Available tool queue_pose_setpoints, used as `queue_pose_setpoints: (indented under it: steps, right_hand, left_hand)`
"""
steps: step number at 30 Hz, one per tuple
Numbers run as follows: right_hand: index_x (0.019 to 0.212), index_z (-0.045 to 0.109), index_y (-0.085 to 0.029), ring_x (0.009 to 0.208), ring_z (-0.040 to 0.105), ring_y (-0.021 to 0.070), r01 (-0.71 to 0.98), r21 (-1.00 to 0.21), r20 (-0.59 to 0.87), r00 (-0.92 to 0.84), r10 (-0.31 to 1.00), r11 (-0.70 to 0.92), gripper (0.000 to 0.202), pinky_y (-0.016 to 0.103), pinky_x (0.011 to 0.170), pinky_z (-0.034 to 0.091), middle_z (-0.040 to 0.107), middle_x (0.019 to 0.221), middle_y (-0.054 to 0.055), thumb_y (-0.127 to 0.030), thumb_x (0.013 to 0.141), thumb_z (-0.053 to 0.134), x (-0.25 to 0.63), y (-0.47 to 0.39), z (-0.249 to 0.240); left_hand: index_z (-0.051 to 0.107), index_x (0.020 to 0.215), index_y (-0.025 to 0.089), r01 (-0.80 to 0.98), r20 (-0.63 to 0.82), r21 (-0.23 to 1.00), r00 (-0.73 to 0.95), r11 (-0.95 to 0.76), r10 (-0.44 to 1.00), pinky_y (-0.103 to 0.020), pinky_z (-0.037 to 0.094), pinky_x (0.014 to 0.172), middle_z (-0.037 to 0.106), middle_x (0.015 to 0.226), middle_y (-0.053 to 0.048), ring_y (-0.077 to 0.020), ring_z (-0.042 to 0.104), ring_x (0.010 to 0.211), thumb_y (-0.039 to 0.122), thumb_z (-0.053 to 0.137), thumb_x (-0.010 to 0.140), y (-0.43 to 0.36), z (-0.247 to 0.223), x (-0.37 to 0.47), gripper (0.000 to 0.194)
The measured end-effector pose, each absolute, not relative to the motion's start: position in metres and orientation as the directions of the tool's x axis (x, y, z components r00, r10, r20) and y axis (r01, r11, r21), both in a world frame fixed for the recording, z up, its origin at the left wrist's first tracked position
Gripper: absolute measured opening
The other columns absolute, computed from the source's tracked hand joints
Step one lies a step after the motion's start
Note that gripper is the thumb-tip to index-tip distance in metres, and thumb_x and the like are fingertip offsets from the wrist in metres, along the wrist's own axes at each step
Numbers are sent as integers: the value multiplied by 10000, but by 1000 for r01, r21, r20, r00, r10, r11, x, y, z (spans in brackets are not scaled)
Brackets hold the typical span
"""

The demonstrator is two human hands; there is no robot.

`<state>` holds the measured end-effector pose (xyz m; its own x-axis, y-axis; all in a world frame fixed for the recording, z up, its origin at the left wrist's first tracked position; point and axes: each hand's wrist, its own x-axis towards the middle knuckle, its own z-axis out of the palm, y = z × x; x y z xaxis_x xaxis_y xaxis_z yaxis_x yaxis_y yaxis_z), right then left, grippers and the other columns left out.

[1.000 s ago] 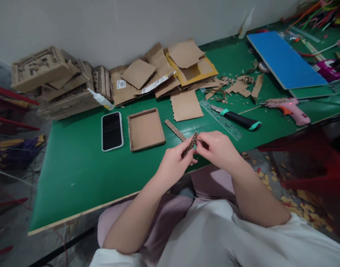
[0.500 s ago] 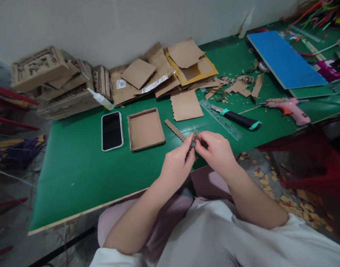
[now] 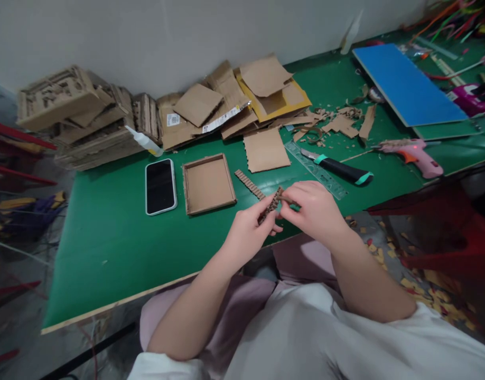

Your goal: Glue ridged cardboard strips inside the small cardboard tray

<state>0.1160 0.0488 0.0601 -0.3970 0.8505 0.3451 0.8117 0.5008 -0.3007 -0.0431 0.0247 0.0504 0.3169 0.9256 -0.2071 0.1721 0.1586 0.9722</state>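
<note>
Near the table's front edge, my left hand (image 3: 248,229) is closed on a short strip of corrugated cardboard (image 3: 274,203), its ridged side showing. My right hand (image 3: 311,206) pinches a thin flap of the same cardboard (image 3: 289,200) at the strip's upper end, close beside the left fingertips. Another ridged cardboard strip (image 3: 248,183) lies on the table just beyond my left hand. To its left sits a shallow cardboard tray (image 3: 208,184) with raised edges. A square cardboard piece (image 3: 267,150) with one ragged side lies behind the strip.
On the green table (image 3: 119,264) lie a phone (image 3: 160,186), a clear ruler (image 3: 317,171), a utility knife (image 3: 339,168) and a pink glue gun (image 3: 417,154). A glue bottle (image 3: 144,141) leans by stacked cardboard (image 3: 92,124). Scraps (image 3: 345,121) and a blue board (image 3: 409,84) are farther right.
My right hand has moved slightly right, pulling the thin flap away from the strip. More of the ridged strip now shows in my left hand, which has shifted slightly left.
</note>
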Motion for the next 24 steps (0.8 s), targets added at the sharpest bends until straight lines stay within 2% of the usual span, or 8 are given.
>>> queue_pose_setpoints:
  steps: [4,9,16,19,24]
  right_hand:
    - [683,566,-181,695,547,154,790,-331,413,-371,832,516,128,282,727,384,586,654,9,-224,789,509,119,49,60]
    - [882,606,-180,787,588,166,765,-426,517,-231,824,482,116,290,746,421,658,815,40,-238,809,536,112,42,55]
    - [793,611,-179,729,594,149,748,-475,540,-167,825,463,124,267,700,447,668,753,35,-198,837,496,103,35,49]
    - [779,609,-175,720,593,143,727,-515,498,-176,849,454,122,251,675,447,660,745,33,-206,831,503,106,39,49]
    - [779,624,-184,618,568,105,623,-723,301,-107,948,299,77,206,571,425,650,721,-5,-230,785,563,114,45,55]
  left_hand:
    - [514,1227,165,69,-282,959,302,274,911,-200,555,588,655,839,-33,-110,663,644,234,496,830,26,54,-43,403]
    - [518,1223,194,71,-223,975,276,211,935,-186,556,588,658,829,-15,-105,668,647,227,487,839,23,52,-39,387]
    - [475,1272,224,185,-150,977,218,110,964,-215,569,636,669,861,0,-114,676,684,249,483,850,19,46,-38,422]
    - [499,1246,214,143,-187,978,260,154,947,-213,564,620,671,862,-10,-117,675,679,241,480,847,22,48,-41,401]
    - [499,1237,152,80,-277,961,296,265,914,-214,556,598,670,861,-45,-114,665,657,215,499,821,26,56,-44,421]
